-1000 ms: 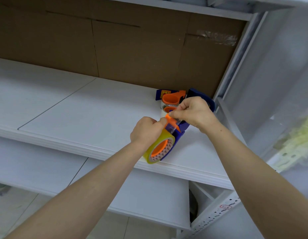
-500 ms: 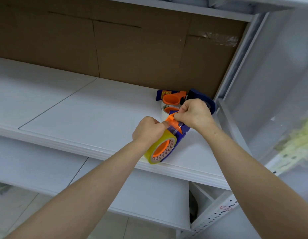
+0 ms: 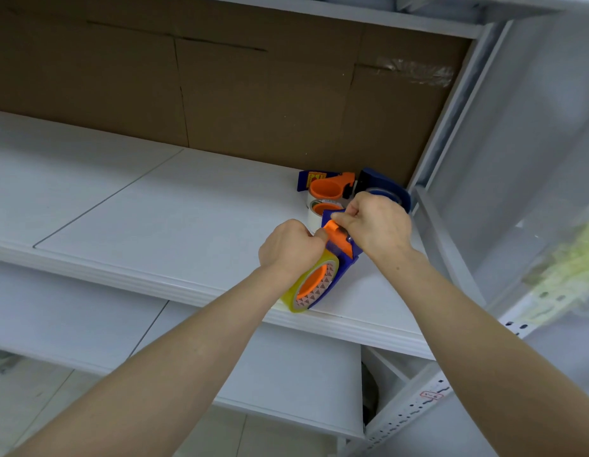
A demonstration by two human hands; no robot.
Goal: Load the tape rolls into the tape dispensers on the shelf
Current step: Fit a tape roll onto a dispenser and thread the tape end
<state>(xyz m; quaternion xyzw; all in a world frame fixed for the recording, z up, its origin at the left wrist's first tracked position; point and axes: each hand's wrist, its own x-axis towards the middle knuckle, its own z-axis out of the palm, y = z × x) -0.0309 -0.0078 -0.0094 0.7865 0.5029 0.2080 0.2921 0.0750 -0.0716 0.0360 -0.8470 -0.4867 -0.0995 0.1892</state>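
Note:
A blue tape dispenser (image 3: pixel 339 272) with an orange flap lies near the front edge of the white shelf (image 3: pixel 161 219). A yellowish tape roll (image 3: pixel 309 288) sits on its orange hub. My left hand (image 3: pixel 291 249) grips the top of that roll, thumb against the orange flap. My right hand (image 3: pixel 377 222) pinches the flap's upper end and the dispenser's front. Behind them stand a second blue dispenser (image 3: pixel 329 184) with a bare orange hub, a clear tape roll (image 3: pixel 321 211), and a third blue dispenser (image 3: pixel 387 189), partly hidden by my right hand.
Brown cardboard (image 3: pixel 220 94) backs the shelf. A white metal upright (image 3: pixel 451 133) bounds it on the right, close to the dispensers. A lower shelf (image 3: pixel 286 377) juts out beneath. A translucent sheet with yellowish items (image 3: pixel 569 278) hangs at the far right.
My right hand has shifted slightly up and back along the orange flap, which now stands steeper. My left hand stays on the roll.

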